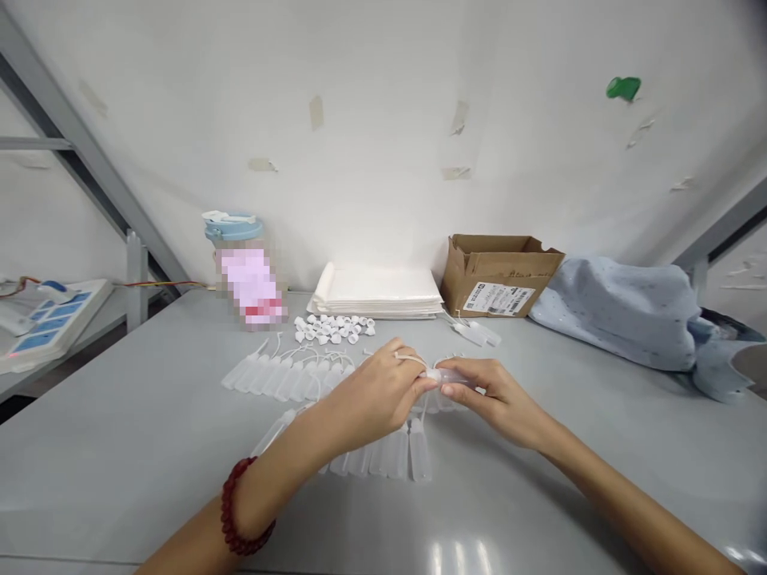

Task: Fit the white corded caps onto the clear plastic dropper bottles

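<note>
My left hand (383,387) is closed with thumb and fingers pinched at the white neck end of a small translucent plastic bottle (451,377). My right hand (500,399) grips the body of that same bottle from the right, its fingers closed. The bottle lies roughly level above the table; a thin white strap curls over my left fingers. Below and behind the hands, similar bottles with straps lie in rows: a back row (281,377) and a front row (392,454), partly hidden by my left forearm. Small white caps (332,327) are heaped behind the back row.
Against the wall stand a stack of white sheets or bags (377,289) and an open cardboard box (497,279). Two bottles (476,331) lie before the box. A blurred pink item (252,287) is at left, light-blue cloth (617,311) at right. Metal posts flank the grey table (149,431).
</note>
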Demonstrator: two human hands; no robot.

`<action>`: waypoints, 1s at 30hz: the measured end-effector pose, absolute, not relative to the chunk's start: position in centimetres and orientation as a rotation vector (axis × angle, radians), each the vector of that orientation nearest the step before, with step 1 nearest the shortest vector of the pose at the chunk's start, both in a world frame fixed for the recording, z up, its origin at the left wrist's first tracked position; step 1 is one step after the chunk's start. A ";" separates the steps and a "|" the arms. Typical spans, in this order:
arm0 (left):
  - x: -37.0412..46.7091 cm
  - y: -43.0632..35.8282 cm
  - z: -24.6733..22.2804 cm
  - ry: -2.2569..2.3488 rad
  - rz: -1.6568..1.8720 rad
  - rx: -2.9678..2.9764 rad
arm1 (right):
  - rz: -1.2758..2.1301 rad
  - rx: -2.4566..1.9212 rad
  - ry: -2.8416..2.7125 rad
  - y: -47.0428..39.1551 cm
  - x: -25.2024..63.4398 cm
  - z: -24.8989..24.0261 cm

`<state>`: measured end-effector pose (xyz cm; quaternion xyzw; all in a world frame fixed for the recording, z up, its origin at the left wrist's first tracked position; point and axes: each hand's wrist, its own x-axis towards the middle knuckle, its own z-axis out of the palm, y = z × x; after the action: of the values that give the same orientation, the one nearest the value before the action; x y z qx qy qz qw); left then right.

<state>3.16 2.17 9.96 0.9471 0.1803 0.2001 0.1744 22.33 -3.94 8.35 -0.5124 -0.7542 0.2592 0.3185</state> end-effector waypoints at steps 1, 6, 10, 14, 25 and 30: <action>3.1 2.5 10.1 0.533 0.569 2.702 | 0.698 -1.361 -1.964 -3.7 22.5 8.4; 1.3 6.4 9.9 0.931 0.522 2.765 | 0.387 -1.523 -1.872 -1.9 24.7 7.6; 0.0 10.2 8.7 1.140 0.455 2.789 | 0.048 -1.792 -1.900 0.0 27.1 6.0; 0.8 12.0 7.9 1.159 0.298 2.867 | -0.036 -1.868 -1.906 1.3 28.3 4.7; 3.6 12.2 8.3 1.117 0.096 2.930 | 0.044 -1.874 -1.925 0.1 28.5 6.1; 2.6 10.7 9.2 1.115 0.253 2.819 | 0.454 -1.772 -2.118 -2.7 28.6 8.8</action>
<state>2.60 10.72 9.22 0.9255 0.3662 0.0832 0.0496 28.64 -2.67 8.80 -0.6239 -0.7457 0.1597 0.1709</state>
